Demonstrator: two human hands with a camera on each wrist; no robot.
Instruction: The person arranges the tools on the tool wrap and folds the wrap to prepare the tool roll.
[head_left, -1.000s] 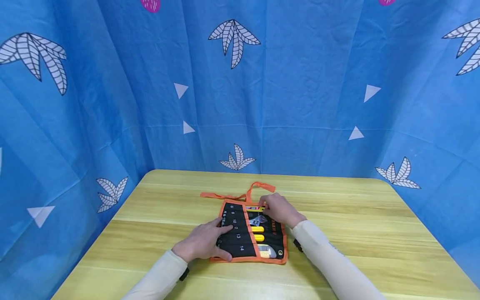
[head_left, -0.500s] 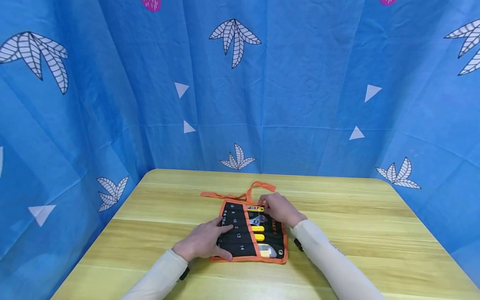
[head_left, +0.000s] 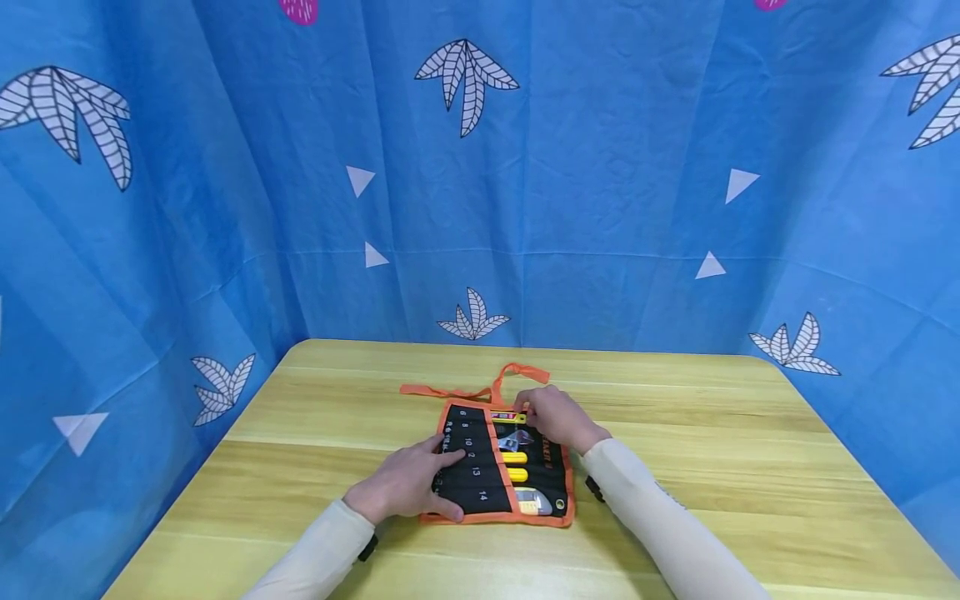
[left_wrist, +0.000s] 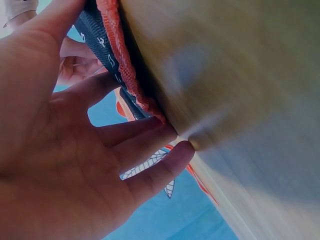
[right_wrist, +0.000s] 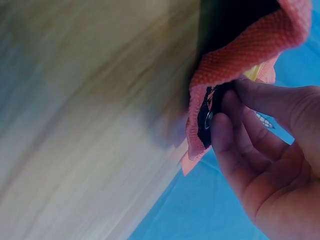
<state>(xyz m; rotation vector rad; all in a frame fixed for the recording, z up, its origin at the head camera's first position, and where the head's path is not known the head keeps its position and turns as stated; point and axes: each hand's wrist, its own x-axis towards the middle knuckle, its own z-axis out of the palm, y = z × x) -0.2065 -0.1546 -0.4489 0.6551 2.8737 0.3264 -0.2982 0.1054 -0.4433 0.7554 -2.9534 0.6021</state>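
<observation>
A black tool roll [head_left: 491,492] with orange trim lies unrolled on the table. White numbers run along its pockets. My left hand [head_left: 408,482] rests on its left part, fingers spread; in the left wrist view some fingertips reach the orange edge [left_wrist: 127,70] and the tabletop. At the far right corner, my right hand [head_left: 558,414] has curled fingers and pinches the end of a slim yellow tool [head_left: 506,417] with a red-and-white label. Its exact kind is unclear. Below it the pockets hold an adjustable wrench [head_left: 513,440], two yellow handles [head_left: 517,475] and a utility knife [head_left: 534,502].
Orange tie straps [head_left: 495,388] trail from the roll's far edge across the wooden table [head_left: 712,458]. A metal eyelet [head_left: 560,505] sits in the near right corner. A blue patterned curtain [head_left: 600,167] hangs behind and around the table.
Both hands stay nearly where they were on the tool roll. The whole head view shifts very slightly; nothing is visibly taken up or let go.
</observation>
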